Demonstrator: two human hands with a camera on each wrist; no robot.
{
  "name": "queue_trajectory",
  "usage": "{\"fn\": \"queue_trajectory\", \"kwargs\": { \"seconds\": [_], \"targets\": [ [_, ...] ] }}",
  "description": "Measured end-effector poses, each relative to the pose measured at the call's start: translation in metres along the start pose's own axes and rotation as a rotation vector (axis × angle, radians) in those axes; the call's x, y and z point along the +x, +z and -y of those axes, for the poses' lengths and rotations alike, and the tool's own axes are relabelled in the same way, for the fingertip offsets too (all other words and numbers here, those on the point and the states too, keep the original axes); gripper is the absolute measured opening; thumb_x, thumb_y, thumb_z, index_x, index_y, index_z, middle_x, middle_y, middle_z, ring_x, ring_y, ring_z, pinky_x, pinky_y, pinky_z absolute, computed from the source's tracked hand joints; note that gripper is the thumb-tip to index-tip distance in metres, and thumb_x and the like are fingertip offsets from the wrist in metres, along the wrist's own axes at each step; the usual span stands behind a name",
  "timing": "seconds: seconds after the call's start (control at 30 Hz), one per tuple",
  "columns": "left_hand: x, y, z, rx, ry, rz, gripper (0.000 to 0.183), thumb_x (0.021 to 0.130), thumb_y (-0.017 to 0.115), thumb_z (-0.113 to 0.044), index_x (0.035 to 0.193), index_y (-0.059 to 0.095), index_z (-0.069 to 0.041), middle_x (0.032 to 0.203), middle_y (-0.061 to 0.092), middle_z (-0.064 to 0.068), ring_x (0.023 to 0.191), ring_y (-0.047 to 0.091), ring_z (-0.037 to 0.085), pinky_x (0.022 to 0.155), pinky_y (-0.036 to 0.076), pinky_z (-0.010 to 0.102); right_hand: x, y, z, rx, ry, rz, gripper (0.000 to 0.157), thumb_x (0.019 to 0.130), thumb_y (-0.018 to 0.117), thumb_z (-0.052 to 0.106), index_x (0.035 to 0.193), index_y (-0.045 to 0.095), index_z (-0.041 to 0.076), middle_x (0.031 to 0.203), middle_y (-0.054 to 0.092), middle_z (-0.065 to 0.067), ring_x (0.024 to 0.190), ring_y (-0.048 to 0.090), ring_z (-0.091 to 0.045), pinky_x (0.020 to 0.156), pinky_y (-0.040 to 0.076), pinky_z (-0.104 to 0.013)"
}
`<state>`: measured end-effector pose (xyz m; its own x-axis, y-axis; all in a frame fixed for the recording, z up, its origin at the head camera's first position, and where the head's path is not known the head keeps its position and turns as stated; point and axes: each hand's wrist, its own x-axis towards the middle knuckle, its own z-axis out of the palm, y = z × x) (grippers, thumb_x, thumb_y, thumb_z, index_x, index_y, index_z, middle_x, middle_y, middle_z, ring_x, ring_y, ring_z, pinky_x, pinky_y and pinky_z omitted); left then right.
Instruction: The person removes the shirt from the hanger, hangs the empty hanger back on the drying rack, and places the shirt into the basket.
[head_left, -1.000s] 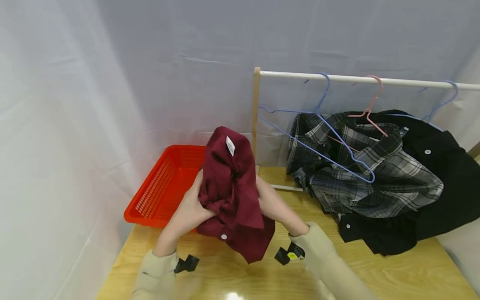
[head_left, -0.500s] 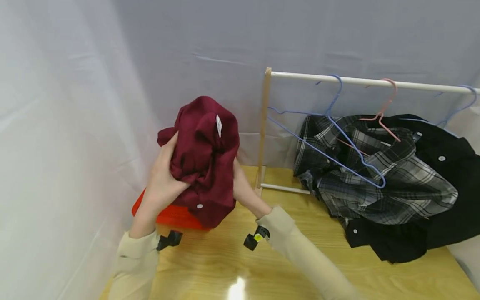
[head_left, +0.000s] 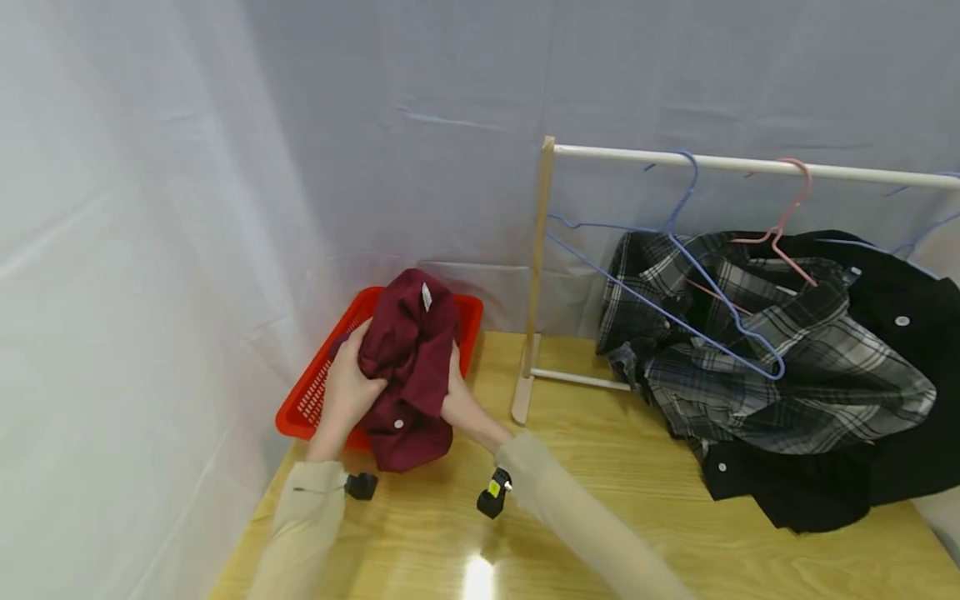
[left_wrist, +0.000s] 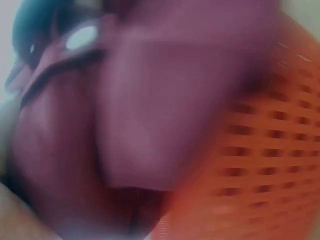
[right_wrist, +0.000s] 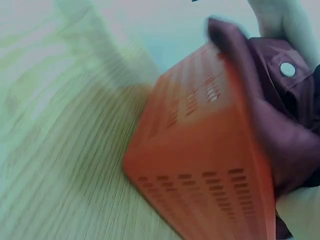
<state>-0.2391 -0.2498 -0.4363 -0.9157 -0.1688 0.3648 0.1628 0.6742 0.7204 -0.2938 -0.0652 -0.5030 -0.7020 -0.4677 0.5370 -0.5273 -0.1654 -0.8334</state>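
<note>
A bunched maroon shirt (head_left: 412, 358) with a white label and a pale button is held between both hands in the head view. It lies over the red plastic basket (head_left: 300, 408), its lower edge hanging past the front rim. My left hand (head_left: 348, 392) grips its left side, thumb on top. On the opposite side my right hand (head_left: 463, 404) holds the cloth, its fingers partly hidden by folds. The left wrist view shows blurred maroon cloth (left_wrist: 150, 110) close beside the perforated basket wall (left_wrist: 270, 150). In the right wrist view, cloth (right_wrist: 280, 135) drapes over the basket rim.
Right of the basket stands a rack with a wooden post (head_left: 542, 267) and white rail (head_left: 615, 152). A bare blue hanger (head_left: 720, 292) and a pink hanger (head_left: 783, 225) hang there. Plaid (head_left: 795, 375) and black shirts (head_left: 907, 392) are bunched at the right.
Both hands carried the maroon shirt left, raising it over the basket and then lowering it there. The basket is more visible now. The head view has shifted slightly; the rack's clothes stayed put.
</note>
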Motion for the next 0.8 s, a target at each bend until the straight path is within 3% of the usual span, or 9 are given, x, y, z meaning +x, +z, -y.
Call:
{"fn": "queue_trajectory", "kwargs": {
  "seconds": [0.07, 0.13, 0.33, 0.43, 0.5, 0.67, 0.8],
  "targets": [
    [-0.002, 0.007, 0.008, 0.011, -0.072, -0.004, 0.086, 0.075, 0.07, 0.003, 0.154, 0.039, -0.008, 0.138, 0.053, 0.027, 0.121, 0.051, 0.043, 0.1, 0.04, 0.059, -0.003, -0.002, 0.009, -0.018, 0.062, 0.022, 0.094, 0.096, 0.066, 0.018, 0.161, 0.0, 0.001, 0.166, 0.011, -0.023, 0.154, 0.011, -0.035, 0.124, 0.011, -0.049],
    [-0.004, 0.012, 0.013, 0.028, -0.136, 0.0, 0.081, 0.079, 0.071, -0.002, 0.153, 0.038, -0.005, 0.137, 0.052, 0.029, 0.123, 0.051, 0.045, 0.101, 0.04, 0.061, -0.005, -0.004, 0.016, -0.088, 0.12, 0.029, 0.092, 0.093, 0.068, 0.014, 0.161, 0.007, 0.002, 0.165, 0.016, -0.023, 0.153, 0.015, -0.036, 0.123, 0.015, -0.05],
    [-0.009, 0.022, 0.022, 0.103, -0.247, 0.075, 0.077, 0.084, 0.071, -0.011, 0.152, 0.036, -0.001, 0.134, 0.052, 0.033, 0.125, 0.05, 0.05, 0.1, 0.04, 0.065, -0.015, -0.007, 0.043, -0.503, 0.264, 0.158, 0.065, 0.099, 0.065, 0.018, 0.155, 0.036, 0.004, 0.157, 0.036, -0.024, 0.145, 0.036, -0.036, 0.117, 0.033, -0.049],
    [-0.01, 0.027, 0.023, 0.127, -0.26, 0.115, 0.077, 0.085, 0.071, -0.012, 0.152, 0.034, 0.0, 0.133, 0.051, 0.035, 0.124, 0.05, 0.052, 0.1, 0.039, 0.066, -0.022, -0.01, 0.05, -0.68, 0.242, 0.253, 0.054, 0.099, 0.066, 0.022, 0.148, 0.048, 0.007, 0.154, 0.038, -0.027, 0.143, 0.039, -0.04, 0.114, 0.037, -0.052],
    [-0.011, 0.03, 0.022, 0.134, -0.256, 0.139, 0.077, 0.086, 0.07, -0.012, 0.152, 0.033, 0.002, 0.133, 0.05, 0.036, 0.123, 0.05, 0.053, 0.099, 0.039, 0.067, -0.027, -0.011, 0.054, -0.737, 0.224, 0.287, 0.05, 0.099, 0.067, 0.022, 0.145, 0.052, 0.009, 0.153, 0.039, -0.028, 0.143, 0.038, -0.042, 0.113, 0.037, -0.054],
    [-0.015, 0.039, 0.018, 0.15, -0.236, 0.234, 0.079, 0.089, 0.067, -0.015, 0.154, 0.025, 0.004, 0.138, 0.043, 0.039, 0.125, 0.046, 0.057, 0.1, 0.037, 0.07, -0.037, -0.017, 0.056, -0.837, 0.196, 0.294, 0.042, 0.099, 0.067, 0.022, 0.137, 0.058, 0.008, 0.149, 0.044, -0.028, 0.14, 0.041, -0.041, 0.112, 0.039, -0.052],
    [-0.016, 0.043, 0.015, 0.158, -0.22, 0.298, 0.083, 0.092, 0.066, -0.018, 0.156, 0.019, 0.005, 0.142, 0.038, 0.041, 0.125, 0.044, 0.06, 0.101, 0.037, 0.07, -0.043, -0.022, 0.054, -0.92, 0.116, 0.298, 0.038, 0.101, 0.065, 0.026, 0.133, 0.061, 0.007, 0.144, 0.05, -0.025, 0.136, 0.047, -0.037, 0.11, 0.042, -0.048]
  ]
}}
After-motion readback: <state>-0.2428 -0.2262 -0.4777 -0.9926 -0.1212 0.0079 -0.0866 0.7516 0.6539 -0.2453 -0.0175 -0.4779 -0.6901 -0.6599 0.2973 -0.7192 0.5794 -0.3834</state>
